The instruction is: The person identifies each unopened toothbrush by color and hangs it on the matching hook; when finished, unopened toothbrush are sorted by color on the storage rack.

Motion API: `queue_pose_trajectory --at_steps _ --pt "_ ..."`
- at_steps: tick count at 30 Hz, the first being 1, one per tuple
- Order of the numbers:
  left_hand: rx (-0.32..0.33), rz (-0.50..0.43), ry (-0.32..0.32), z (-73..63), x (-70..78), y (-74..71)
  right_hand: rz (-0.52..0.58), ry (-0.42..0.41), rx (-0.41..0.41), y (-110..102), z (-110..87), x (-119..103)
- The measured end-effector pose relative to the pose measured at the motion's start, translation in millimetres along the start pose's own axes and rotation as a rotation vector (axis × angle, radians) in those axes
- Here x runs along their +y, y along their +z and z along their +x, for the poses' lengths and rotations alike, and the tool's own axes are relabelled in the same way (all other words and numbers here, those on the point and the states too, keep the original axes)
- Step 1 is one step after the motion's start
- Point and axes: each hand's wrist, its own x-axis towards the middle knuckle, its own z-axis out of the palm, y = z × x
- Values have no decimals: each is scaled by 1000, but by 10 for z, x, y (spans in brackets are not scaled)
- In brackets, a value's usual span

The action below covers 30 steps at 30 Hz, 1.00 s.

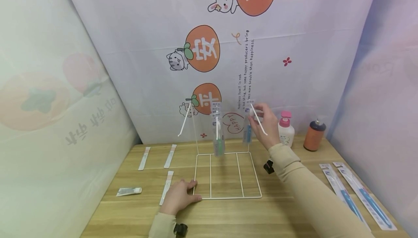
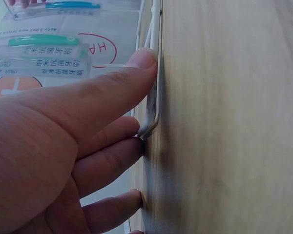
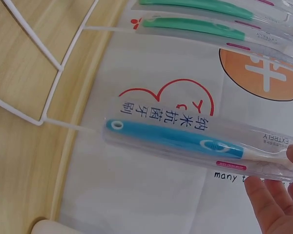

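Note:
A white wire display rack [image 1: 228,198] stands on the table, with three hook arms at the top. My left hand [image 1: 179,196] holds its front left corner, thumb on the wire and fingertips at the bend. At the right hook [image 1: 259,120], my right hand [image 1: 266,127] pinches the upper end of a packaged blue toothbrush [image 3: 176,139] between thumb and fingers. Whether this pack hangs on the hook cannot be told. Several packaged green toothbrushes [image 1: 219,145] hang from the middle hook. The left hook [image 1: 185,120] is bare.
Two packaged blue toothbrushes [image 1: 365,196] lie at the right edge. A white pump bottle [image 1: 286,132] with a pink top and an orange bottle [image 1: 315,136] stand at the back right. Three slim white packets [image 1: 170,156] and a small tube [image 1: 128,191] lie on the left.

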Motion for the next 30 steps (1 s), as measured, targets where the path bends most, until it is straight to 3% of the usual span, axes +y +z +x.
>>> queue_pose_trajectory --at_steps 10,15,20,24,30 --pt "7 13 6 3 9 -10 -32 26 -9 -30 -24 9" --pt "5 7 2 2 19 -12 -12 93 -57 -159 -102 36" --pt "6 6 1 6 15 -10 -35 136 -92 -427 -240 162" --pt "8 14 0 -1 3 4 -88 117 -129 -717 -358 332" --pt "6 12 2 -9 1 12 -182 57 -256 -1230 -587 590"
